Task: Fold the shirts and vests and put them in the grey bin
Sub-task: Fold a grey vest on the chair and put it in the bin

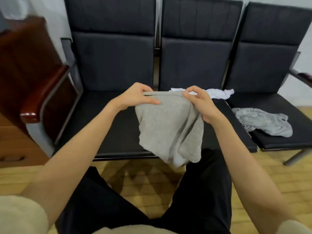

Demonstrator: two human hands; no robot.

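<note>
- My left hand and right hand hold the grey shirt up above the bench, fingers curled and pinching its top hem, one at each end.
- It hangs bunched; I should pull the hem taut, then lay it flat on the bench before folding.
- Beyond the shirt on the bench lies a white garment; right of the shirt lies another grey one.
- I see no grey bin.

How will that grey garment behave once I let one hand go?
Probably floppy: the grey garment hangs in loose folds below both hands, left hand and right hand. It looks light, so one released corner would likely drop and swing.
</note>
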